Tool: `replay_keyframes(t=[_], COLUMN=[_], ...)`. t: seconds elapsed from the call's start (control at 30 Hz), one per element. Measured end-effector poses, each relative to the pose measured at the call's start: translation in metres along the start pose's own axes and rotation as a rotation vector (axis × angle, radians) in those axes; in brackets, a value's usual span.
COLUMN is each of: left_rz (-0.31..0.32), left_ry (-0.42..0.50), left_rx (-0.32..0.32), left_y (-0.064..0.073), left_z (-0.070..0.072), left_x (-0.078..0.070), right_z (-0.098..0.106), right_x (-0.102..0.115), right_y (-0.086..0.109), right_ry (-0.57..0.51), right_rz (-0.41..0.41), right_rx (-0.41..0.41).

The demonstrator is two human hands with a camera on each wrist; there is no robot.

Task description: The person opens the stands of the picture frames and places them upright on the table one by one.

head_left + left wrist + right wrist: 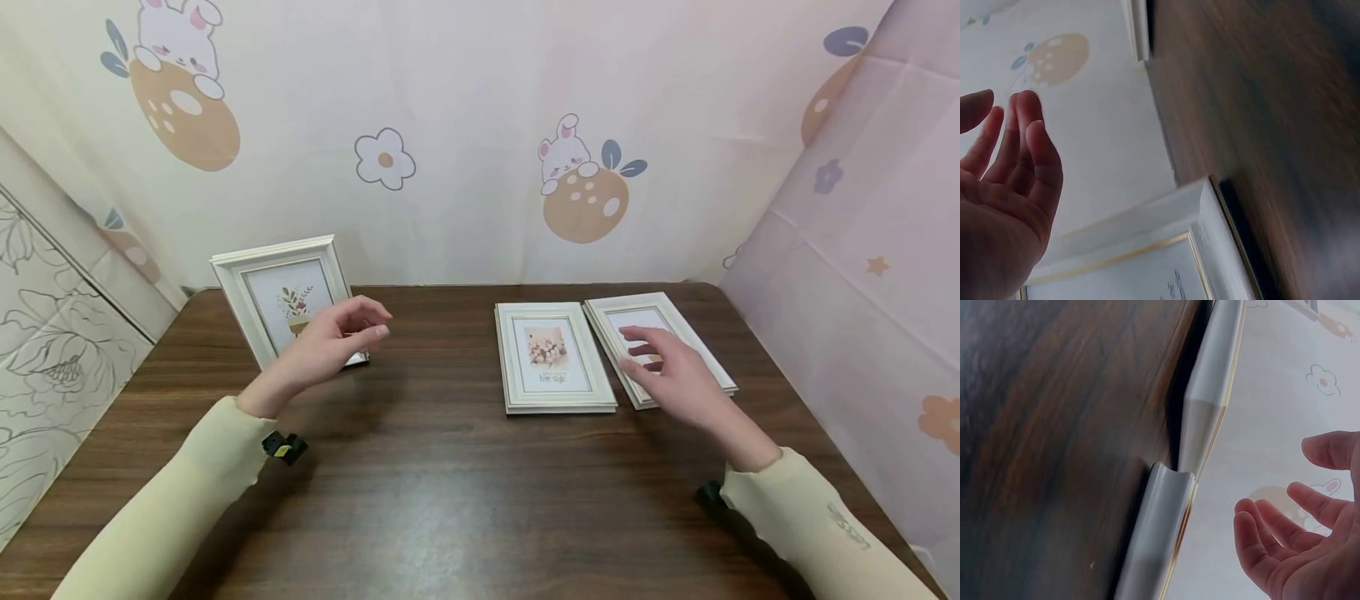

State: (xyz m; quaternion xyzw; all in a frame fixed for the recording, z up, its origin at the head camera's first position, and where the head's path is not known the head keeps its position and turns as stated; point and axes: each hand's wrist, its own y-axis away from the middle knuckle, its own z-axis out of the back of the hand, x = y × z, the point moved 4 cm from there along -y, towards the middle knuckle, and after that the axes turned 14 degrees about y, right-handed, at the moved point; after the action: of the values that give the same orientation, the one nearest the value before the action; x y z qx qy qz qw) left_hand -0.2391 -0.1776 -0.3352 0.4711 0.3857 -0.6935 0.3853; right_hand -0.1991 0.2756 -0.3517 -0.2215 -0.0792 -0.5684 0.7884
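Observation:
A white picture frame with a plant print stands upright at the back left of the table. My left hand, fingers loosely bent and holding nothing, hovers in front of its lower right part. The left wrist view also shows that hand empty beside the white moulding. Farther right, a white frame with a flower-bouquet print lies face up. Close beside it lies a third white frame, slightly turned, its print partly hidden by my right hand. That hand is above it with relaxed fingers, nothing in them.
The dark wood table ends at a pale curtain printed with rabbits and flowers. More curtain hangs along the right side, and a flower-patterned panel stands to the left.

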Motion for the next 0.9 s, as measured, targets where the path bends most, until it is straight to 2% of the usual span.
replay_keyframes(t=[0.1, 0.2, 0.3, 0.43, 0.6, 0.7, 0.9], left_rz=[0.047, 0.07, 0.087, 0.11, 0.169, 0.201, 0.211], left_ry=[-0.004, 0.018, 0.083, 0.111, 0.076, 0.093, 0.154], left_rx=[0.073, 0.107, 0.122, 0.107, 0.057, 0.034, 0.046], left_y=[-0.01, -0.018, -0.029, -0.043, -0.058, -0.067, -0.089], left_z=[-0.01, -0.018, -0.027, -0.038, -0.045, -0.048, -0.058], left_x=[0.001, 0.004, 0.01, 0.021, 0.036, 0.043, 0.051], right_z=[0.0, 0.0, 0.0, -0.003, -0.009, -0.011, -0.014], right_x=[0.005, 0.012, 0.018, 0.026, 0.036, 0.041, 0.052], right_y=[0.002, 0.005, 0.01, 0.016, 0.025, 0.03, 0.04], right_ry=[0.01, 0.032, 0.045, 0.052, 0.046, 0.041, 0.022], right_rz=[0.034, 0.064, 0.081, 0.102, 0.13, 0.129, 0.162], right_rx=[-0.005, -0.005, -0.006, 0.009, 0.04, 0.061, 0.108])
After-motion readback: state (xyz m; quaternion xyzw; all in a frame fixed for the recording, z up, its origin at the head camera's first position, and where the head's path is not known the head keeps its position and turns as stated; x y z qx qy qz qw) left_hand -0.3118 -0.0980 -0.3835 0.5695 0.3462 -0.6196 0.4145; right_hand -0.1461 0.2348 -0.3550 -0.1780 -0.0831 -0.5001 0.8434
